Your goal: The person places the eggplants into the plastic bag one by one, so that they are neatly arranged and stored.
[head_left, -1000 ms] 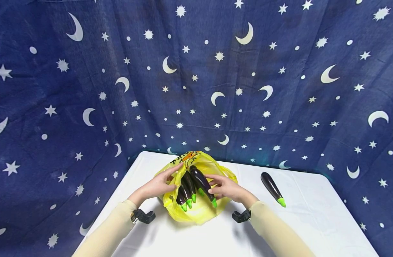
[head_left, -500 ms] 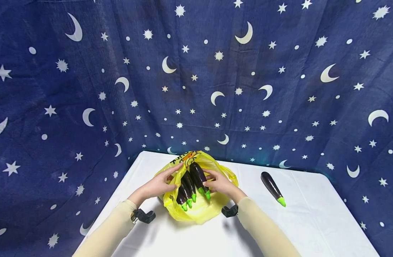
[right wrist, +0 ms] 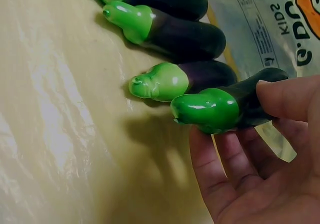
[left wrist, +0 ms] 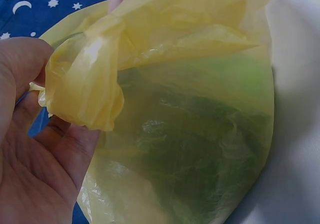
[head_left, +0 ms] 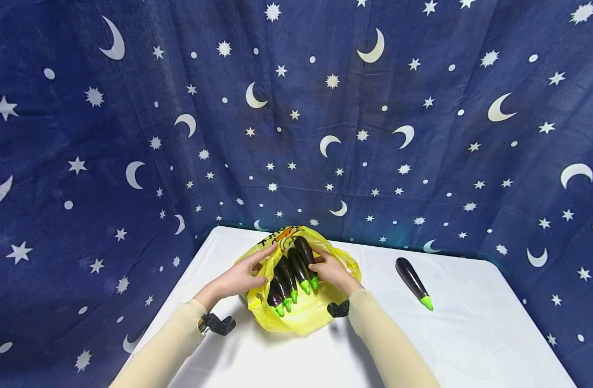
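Note:
A yellow plastic bag [head_left: 303, 321] lies with its mouth toward me, black lettering and an orange print on its back part. My left hand [head_left: 239, 277] holds the bag's left edge; up close in the left wrist view, the bunched yellow film [left wrist: 82, 91] sits between thumb and fingers. Inside the bag, my right hand [head_left: 334, 269] grips a dark purple eggplant [head_left: 303, 249] between thumb and fingers, its bright green stem end [right wrist: 207, 107] pointing toward me. Several other eggplants [head_left: 287, 274] lie side by side to its left in the bag.
One more eggplant [head_left: 410, 276] lies outside the bag, on the right part of the white-covered table [head_left: 475, 323]. A dark blue curtain [head_left: 354, 178] with moons and stars hangs behind the table and along its sides.
My right hand has carried its eggplant left and farther into the bag, beside the others there. The left hand has stayed on the bag's edge.

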Action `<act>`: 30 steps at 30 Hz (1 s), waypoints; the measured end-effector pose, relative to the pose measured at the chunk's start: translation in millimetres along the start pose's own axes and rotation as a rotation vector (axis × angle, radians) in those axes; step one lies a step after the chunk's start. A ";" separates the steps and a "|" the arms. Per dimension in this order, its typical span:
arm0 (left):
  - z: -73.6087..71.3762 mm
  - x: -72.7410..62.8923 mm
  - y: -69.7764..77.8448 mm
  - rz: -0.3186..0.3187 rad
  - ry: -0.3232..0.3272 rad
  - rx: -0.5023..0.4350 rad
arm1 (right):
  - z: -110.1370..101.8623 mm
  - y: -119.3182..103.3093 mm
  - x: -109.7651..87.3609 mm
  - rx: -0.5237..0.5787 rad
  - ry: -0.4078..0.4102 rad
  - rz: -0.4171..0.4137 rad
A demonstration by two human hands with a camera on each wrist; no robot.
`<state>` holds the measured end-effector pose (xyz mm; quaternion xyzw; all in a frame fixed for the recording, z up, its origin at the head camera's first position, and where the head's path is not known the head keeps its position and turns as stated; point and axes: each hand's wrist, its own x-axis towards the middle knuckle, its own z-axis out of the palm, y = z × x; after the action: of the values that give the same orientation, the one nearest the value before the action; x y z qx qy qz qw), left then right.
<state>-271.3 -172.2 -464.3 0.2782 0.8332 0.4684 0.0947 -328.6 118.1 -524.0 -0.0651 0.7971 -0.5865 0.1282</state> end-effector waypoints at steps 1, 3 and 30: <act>-0.1 -0.1 0.3 0.002 -0.002 -0.003 | 0.2 0.1 0.4 -0.007 0.005 0.003; -0.3 -0.3 1.1 0.005 -0.003 -0.007 | 0.5 0.0 1.1 -0.011 0.009 0.002; -1.0 -0.4 3.9 0.003 -0.003 -0.009 | 13.0 9.8 10.9 -0.070 0.146 0.036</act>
<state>-269.8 -171.6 -460.5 0.2796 0.8306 0.4718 0.0965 -334.9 106.3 -538.4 -0.0122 0.8253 -0.5591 0.0780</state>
